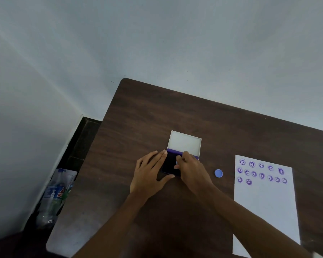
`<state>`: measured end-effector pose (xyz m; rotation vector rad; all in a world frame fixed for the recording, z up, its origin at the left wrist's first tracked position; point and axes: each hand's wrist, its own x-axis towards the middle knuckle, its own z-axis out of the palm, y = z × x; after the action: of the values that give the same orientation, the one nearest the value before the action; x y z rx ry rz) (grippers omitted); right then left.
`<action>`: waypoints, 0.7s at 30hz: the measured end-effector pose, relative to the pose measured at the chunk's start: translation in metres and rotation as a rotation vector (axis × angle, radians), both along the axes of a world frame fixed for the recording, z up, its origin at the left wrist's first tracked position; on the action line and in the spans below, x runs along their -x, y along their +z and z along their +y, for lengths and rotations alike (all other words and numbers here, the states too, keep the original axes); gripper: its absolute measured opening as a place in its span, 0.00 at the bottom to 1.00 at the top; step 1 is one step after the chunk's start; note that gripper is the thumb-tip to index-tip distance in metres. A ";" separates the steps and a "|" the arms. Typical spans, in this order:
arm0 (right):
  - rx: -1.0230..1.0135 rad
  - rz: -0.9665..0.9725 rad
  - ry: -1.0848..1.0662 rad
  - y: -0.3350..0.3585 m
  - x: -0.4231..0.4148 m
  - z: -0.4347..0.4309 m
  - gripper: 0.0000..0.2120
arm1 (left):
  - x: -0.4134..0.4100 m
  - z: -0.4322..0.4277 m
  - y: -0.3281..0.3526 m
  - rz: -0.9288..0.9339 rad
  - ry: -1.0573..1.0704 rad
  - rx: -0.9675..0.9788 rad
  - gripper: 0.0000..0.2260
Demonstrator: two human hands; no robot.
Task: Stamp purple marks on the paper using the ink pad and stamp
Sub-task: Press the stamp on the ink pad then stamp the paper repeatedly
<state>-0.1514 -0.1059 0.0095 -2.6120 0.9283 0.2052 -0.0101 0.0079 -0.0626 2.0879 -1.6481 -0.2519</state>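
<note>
**Operator:** Status, left to right?

**Checker:** A plastic bottle [53,192] lies on the floor beside the table [138,112]. On the table, the left hand [149,173] lies flat, fingers spread, against the left edge of the ink pad [171,163], bracing it; it grips nothing. The pad's white lid [185,141] stands open behind it. The right hand [191,169] is over the pad, fingertips pinched narrow on a small pale-blue piece, judged to be the stamp [176,162]; most of it is hidden. A blue cap [218,173] lies between pad and paper [265,207]. The paper carries three rows of purple marks [261,172] near its far end; the rest is blank.

**Operator:** Failure modes?

**Checker:**
1. Uneven loading. A tilted stamp on the pad would probably give a partial mark.
2. Over-inking. Heavy pressure may fill the design; some marks already look blotchy.
3. Pad shift. If the left hand lifts early, the pad could slide.
4. Smearing. The right forearm crosses near the paper's corner and could drag it.
5. Overlap. The rows sit close together; poor aim could land on an existing mark.
</note>
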 end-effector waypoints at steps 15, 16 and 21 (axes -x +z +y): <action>-0.016 -0.101 -0.072 -0.015 -0.018 0.019 0.16 | -0.003 0.000 -0.002 0.063 0.028 0.011 0.32; 0.000 -0.118 -0.056 -0.016 -0.016 0.019 0.16 | -0.003 -0.002 -0.002 0.064 0.032 0.015 0.33; 0.020 -0.123 0.015 -0.019 -0.015 0.012 0.18 | -0.005 -0.002 -0.009 0.039 0.035 0.011 0.32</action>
<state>-0.1368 -0.0940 -0.0098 -2.6169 0.8731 0.0389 -0.0055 0.0059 -0.0715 2.0883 -1.5861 -0.2699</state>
